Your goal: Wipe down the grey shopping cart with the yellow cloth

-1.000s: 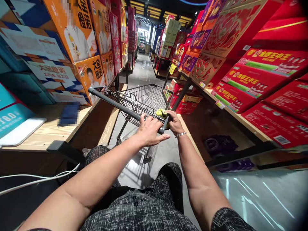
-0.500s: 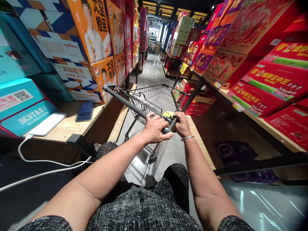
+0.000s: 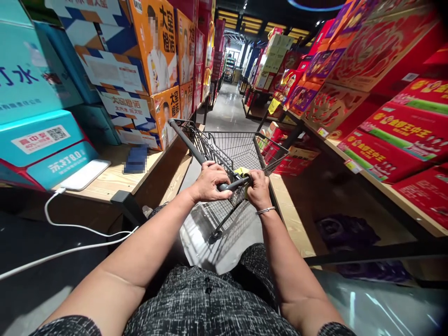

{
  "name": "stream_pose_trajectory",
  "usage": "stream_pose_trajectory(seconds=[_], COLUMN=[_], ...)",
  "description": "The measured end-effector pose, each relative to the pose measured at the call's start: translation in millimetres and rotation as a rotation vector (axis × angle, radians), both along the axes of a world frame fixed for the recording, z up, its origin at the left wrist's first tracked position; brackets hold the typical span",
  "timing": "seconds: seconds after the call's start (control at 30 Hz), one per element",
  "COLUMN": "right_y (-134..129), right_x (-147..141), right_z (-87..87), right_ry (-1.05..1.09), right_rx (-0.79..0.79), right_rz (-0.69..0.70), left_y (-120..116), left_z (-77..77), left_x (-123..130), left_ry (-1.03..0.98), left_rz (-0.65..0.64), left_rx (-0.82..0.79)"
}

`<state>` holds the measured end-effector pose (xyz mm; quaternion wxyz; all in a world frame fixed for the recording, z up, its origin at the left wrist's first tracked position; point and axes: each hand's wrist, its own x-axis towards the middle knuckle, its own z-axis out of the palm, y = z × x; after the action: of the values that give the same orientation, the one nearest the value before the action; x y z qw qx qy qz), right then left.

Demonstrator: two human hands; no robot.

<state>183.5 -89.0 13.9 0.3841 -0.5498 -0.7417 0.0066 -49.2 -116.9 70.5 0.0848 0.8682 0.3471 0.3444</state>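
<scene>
A dark wire shopping cart (image 3: 229,140) stands at an angle in the aisle, its basket pointing toward the right-hand shelves. My left hand (image 3: 211,182) is wrapped over the near end of its grey handle bar (image 3: 187,142). At the handle's right corner, my right hand (image 3: 258,187) grips the cart's frame, with a thin bracelet on that wrist. Between the two hands, something yellow (image 3: 241,171) shows at the corner; I cannot make out what it is. The cart's basket shows only bare wire mesh.
Orange drink cartons (image 3: 159,60) and turquoise boxes (image 3: 45,149) line the left wooden shelf. A white device (image 3: 86,175) with a cable lies at its edge. Red boxes (image 3: 395,144) fill the right shelf, whose lower board (image 3: 289,205) runs close beside the cart. The aisle floor (image 3: 227,100) stretches ahead.
The cart has turned, its front swinging to the right and its handle now lying more lengthwise. Both hands have kept their hold and shifted with it. The view has moved slightly left.
</scene>
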Motion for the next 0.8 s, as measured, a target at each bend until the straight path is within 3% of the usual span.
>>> stream_pose_trajectory(seconds=[0.13,0.37,0.57,0.8], right_y=[-12.3,-26.5,-33.4,-22.3], right_x=[-17.0,-40.0,-52.1,-52.8], right_z=[3.7,5.5,12.0,10.3], right_ry=[-0.037,-0.113,-0.163,-0.138], right_rx=[0.006,0.067,-0.015,-0.019], right_rz=[-0.031,-0.031,0.013,0.273], left_y=[0.7,-11.4,-29.3,-39.2], left_z=[-1.6,-2.4,11.3,15.7], left_x=[-20.3,-40.4,-27.4,-4.9], left_ry=[0.014,0.033,0.102,0.231], left_rz=[-0.008,0.143,0.279,0.453], left_rx=[-0.015,0.009,0.098,0.082])
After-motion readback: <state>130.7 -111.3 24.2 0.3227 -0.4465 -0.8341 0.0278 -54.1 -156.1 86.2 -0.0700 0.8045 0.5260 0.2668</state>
